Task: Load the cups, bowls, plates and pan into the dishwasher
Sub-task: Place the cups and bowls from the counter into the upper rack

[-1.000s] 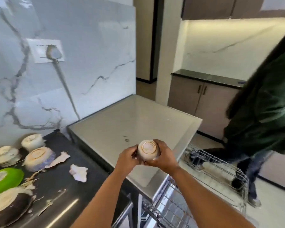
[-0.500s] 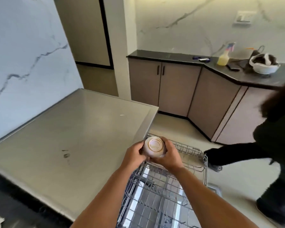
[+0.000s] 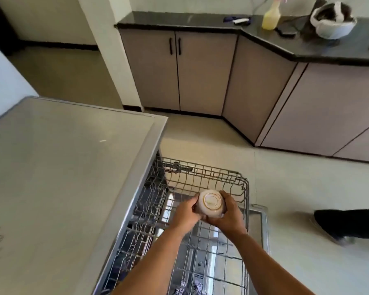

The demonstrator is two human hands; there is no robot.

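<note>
A small white bowl (image 3: 211,203) with a brown ring on its foot is held upside down, base toward me. My left hand (image 3: 184,213) grips its left side and my right hand (image 3: 227,216) curls round its right side and underside. Both hands hold it above the far end of the pulled-out wire rack (image 3: 202,177) of the dishwasher. The rack's far section below the bowl holds nothing I can see. A lower part of the machine shows through the wires.
A steel worktop (image 3: 62,177) covers the dishwasher on my left. Grey cabinets (image 3: 200,71) under a dark counter line the far wall, with a spray bottle (image 3: 271,15) on it. Another person's dark shoe (image 3: 347,224) is on the floor at the right.
My view has swung right and down, away from the dirty dishes on the dark counter. Both hands have carried the bowl from over the steel top out over the rack. The other person has moved right.
</note>
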